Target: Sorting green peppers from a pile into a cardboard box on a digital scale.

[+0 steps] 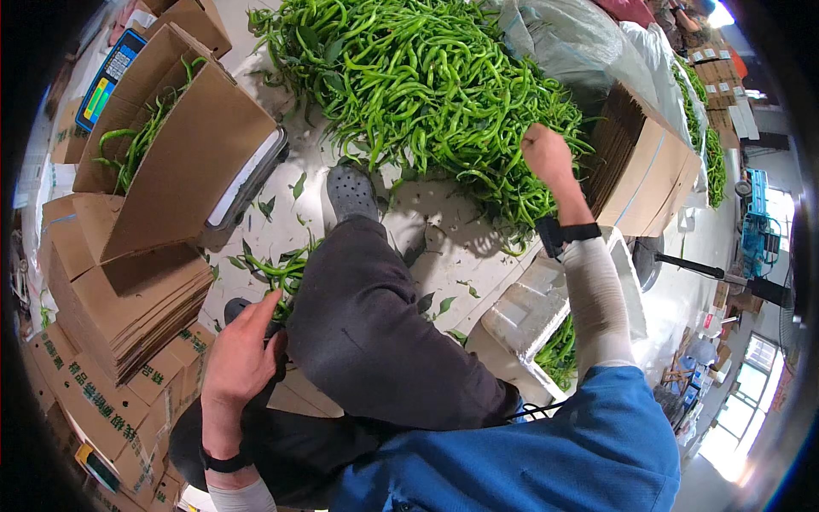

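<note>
A large heap of long green chili peppers (435, 83) covers the floor ahead of me. Over its right side, my right hand (547, 153) is curled into a fist; no pepper shows sticking out, and the inside of the fist is hidden. My left hand (240, 352) is low beside my knee, fingers stretched and thumb apart, with nothing visible in it. Just beyond its fingertips lies a small bunch of green peppers (281, 265) with leaves, partly covered by my leg. An upright cardboard box (192, 147) with peppers inside rests on a platform scale (249, 179) at the left.
Flattened cartons (134, 301) are stacked at the left, and a strapped carton bundle (652, 173) stands right of the heap. A white foam box (531, 307) with peppers sits by my right elbow. The scale's display (110, 80) is behind the box. Loose leaves (445, 306) litter the floor.
</note>
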`<state>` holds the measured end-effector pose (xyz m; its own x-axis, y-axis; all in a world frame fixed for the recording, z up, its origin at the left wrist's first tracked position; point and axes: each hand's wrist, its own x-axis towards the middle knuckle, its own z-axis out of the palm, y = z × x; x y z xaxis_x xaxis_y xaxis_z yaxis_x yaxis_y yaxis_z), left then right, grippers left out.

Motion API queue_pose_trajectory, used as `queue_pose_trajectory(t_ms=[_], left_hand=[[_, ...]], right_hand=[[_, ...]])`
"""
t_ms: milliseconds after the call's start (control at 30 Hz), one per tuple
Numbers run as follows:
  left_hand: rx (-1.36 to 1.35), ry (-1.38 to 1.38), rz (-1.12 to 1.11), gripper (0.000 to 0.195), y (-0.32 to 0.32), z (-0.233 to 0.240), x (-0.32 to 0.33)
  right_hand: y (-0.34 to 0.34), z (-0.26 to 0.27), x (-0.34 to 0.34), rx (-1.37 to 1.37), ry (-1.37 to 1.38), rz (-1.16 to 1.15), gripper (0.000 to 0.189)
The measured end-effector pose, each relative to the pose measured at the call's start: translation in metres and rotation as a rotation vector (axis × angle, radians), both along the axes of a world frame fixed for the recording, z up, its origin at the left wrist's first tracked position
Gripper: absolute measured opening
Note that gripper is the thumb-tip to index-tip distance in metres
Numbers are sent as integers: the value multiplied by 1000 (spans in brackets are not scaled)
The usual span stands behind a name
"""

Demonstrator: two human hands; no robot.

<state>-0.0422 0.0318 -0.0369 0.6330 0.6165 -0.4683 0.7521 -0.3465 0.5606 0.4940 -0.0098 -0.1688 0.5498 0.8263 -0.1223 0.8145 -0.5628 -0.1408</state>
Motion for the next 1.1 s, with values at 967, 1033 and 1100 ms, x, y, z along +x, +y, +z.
queue_pose_trajectory(t_ms=[967, 1033, 1100], left_hand=[[-54, -106, -66, 46, -6, 3, 19], [-30, -63, -97, 44, -7, 6, 19], [-96, -79, 13, 43, -9, 10, 21]], right_hand=[[-87, -46, -58, -113, -199, 105, 14], [-81, -45, -59, -156, -204, 92, 15], [-78, -52, -56, -157, -188, 4, 17]])
